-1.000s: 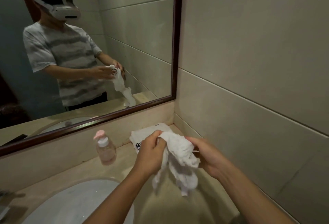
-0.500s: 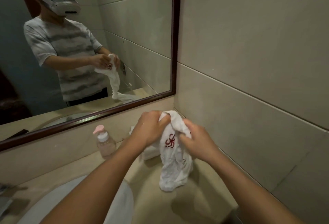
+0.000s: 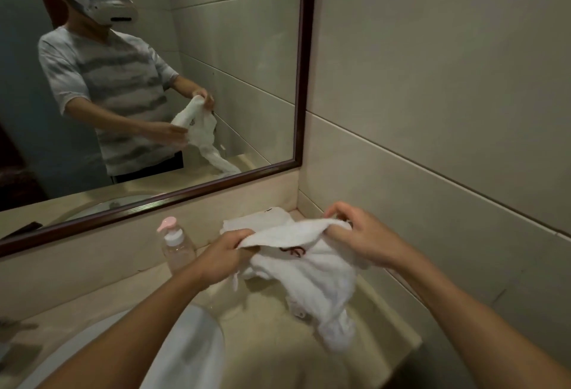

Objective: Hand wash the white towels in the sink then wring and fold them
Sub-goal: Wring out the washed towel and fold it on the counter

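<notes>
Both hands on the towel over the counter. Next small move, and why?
Probably draw the hands apart to stretch the top edge flat. The left hand and right hand each pinch that edge of the towel, but the rest hangs crumpled onto the counter, so it can't fold neatly yet. A second towel lies behind.

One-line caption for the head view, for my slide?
Both hands spread a white towel above the counter.

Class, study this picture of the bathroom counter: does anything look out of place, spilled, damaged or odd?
Nothing stands out. Both hands, left hand and right hand, grip the white towel above the counter; another towel lies in the corner, and the pump bottle stands upright.
</notes>
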The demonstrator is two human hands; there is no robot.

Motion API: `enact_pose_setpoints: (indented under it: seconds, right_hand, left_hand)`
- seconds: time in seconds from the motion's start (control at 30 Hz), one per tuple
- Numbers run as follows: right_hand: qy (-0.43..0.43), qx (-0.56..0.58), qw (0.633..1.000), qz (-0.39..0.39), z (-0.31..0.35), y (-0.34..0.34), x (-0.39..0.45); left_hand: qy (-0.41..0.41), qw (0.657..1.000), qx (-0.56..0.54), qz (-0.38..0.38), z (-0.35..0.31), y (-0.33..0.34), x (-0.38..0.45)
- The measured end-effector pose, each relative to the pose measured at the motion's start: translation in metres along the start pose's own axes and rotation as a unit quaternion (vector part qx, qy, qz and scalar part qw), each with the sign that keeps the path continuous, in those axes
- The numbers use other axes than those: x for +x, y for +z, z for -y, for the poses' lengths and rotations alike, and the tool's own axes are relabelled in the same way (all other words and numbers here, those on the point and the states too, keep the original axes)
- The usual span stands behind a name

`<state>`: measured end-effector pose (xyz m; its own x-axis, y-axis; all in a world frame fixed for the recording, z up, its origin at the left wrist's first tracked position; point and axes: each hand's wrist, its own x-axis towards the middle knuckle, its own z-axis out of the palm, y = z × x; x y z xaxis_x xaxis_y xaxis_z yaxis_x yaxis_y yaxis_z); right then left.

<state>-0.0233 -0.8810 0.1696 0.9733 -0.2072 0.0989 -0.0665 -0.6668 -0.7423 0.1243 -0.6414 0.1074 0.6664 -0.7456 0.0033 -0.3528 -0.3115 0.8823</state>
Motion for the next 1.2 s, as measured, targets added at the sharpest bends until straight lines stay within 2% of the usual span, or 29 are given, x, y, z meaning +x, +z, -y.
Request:
enact_pose_setpoints:
  seconds: [0.03,0.1,0.13,0.17,0.2,0.23,0.3,0.33,0.4,0.5,0.57,0.6,0.63,0.7,0.73,0.77,0.8,0.83,0.87,0.9,0.93,0.97,1.03,1.07,1.1,1.13,1.17,1.2]
  right_hand:
    - [0.001,-0.098,0.994,0.046,-0.004,-0.006,-0.001]
    - [0.034,-0.307,0.941,0.138,-0.012,-0.007,-0.004]
    - [0.049,-0.393,0.905,0.158,-0.02,-0.004,-0.004]
    - [0.057,-0.438,0.883,0.159,-0.025,0.0,-0.004]
    - [0.064,-0.439,0.886,0.138,-0.029,0.001,-0.005]
    - [0.068,-0.399,0.908,0.107,-0.032,0.0,-0.006]
    - [0.084,-0.2,0.975,0.057,-0.036,-0.006,-0.008]
    - [0.092,-0.094,0.99,0.048,-0.031,-0.007,-0.01]
    - [0.08,0.015,0.996,0.048,-0.018,-0.006,-0.01]
    - [0.031,0.01,0.999,0.015,-0.003,-0.007,-0.002]
    - [0.038,-0.082,0.995,0.049,0.001,-0.015,0.0]
    - [0.048,-0.168,0.98,0.091,0.003,-0.017,-0.001]
    - [0.054,-0.279,0.95,0.133,0.003,-0.017,-0.002]
    - [0.036,-0.465,0.871,0.154,-0.005,-0.012,0.001]
    - [0.025,-0.489,0.862,0.13,-0.008,-0.011,0.002]
    - [0.012,-0.456,0.885,0.096,-0.013,-0.011,0.004]
    - [0.011,-0.369,0.927,0.064,-0.018,-0.01,0.006]
    - [0.018,-0.246,0.968,0.045,-0.018,-0.009,0.007]
    - [0.025,-0.125,0.991,0.028,-0.015,-0.007,0.007]
    - [0.034,-0.026,0.999,0.019,-0.008,-0.004,0.006]
    - [0.04,0.041,0.998,0.027,0.0,-0.001,0.006]
    - [0.041,0.083,0.995,0.045,0.01,0.0,0.005]
    - [0.025,0.088,0.993,0.073,0.024,-0.002,0.009]
    - [0.024,0.041,0.994,0.098,0.029,-0.005,0.011]
    - [0.03,-0.068,0.99,0.119,0.034,-0.007,0.016]
    - [0.038,-0.219,0.965,0.136,0.036,-0.006,0.02]
    - [0.052,-0.372,0.916,0.142,0.039,-0.003,0.023]
    - [0.062,-0.477,0.868,0.125,0.039,0.0,0.026]
  left_hand:
    - [-0.013,0.996,-0.081,-0.028,-0.002,0.003,-0.002]
    - [-0.007,0.991,-0.125,-0.048,-0.015,0.008,-0.002]
    - [0.011,0.996,-0.085,-0.033,-0.023,0.007,-0.001]
    - [0.03,1.0,-0.003,-0.003,-0.03,0.004,0.002]
    - [0.04,0.994,0.097,0.035,-0.036,0.001,0.004]
    - [0.04,0.975,0.208,0.067,-0.038,-0.002,0.005]
    - [0.01,0.922,0.377,0.091,-0.034,-0.006,0.007]
    - [0.003,0.912,0.403,0.078,-0.029,-0.008,0.009]
    - [0.029,0.927,0.372,0.04,-0.022,-0.012,0.009]
    - [0.042,0.991,0.124,-0.012,-0.029,-0.008,0.003]
    - [0.009,0.998,0.012,-0.06,-0.037,-0.002,-0.003]
    - [0.005,0.997,-0.008,-0.072,-0.041,-0.002,-0.003]
    - [0.011,0.998,-0.015,-0.066,-0.044,-0.002,-0.002]
    - [0.017,1.0,0.015,0.006,-0.047,-0.009,-0.001]
    - [0.006,0.996,0.061,0.06,-0.048,-0.014,-0.001]
    - [-0.001,0.986,0.139,0.096,-0.047,-0.018,0.001]
    - [-0.006,0.965,0.237,0.116,-0.044,-0.019,0.003]
    - [-0.014,0.935,0.336,0.112,-0.041,-0.018,0.006]
    - [-0.009,0.908,0.408,0.088,-0.039,-0.018,0.008]
    - [-0.004,0.892,0.449,0.06,-0.036,-0.019,0.01]
    - [0.011,0.892,0.45,0.032,-0.033,-0.02,0.011]
    - [0.02,0.909,0.415,0.018,-0.028,-0.024,0.012]
    - [0.005,0.976,0.218,0.008,-0.025,-0.035,0.011]
    - [-0.01,0.995,0.103,0.004,-0.028,-0.038,0.009]
    - [-0.012,0.999,0.036,-0.005,-0.033,-0.04,0.007]
    - [-0.003,1.0,0.015,-0.002,-0.039,-0.041,0.006]
    - [0.011,0.999,0.031,0.012,-0.047,-0.04,0.006]
    - [0.02,0.997,0.07,0.037,-0.053,-0.04,0.007]
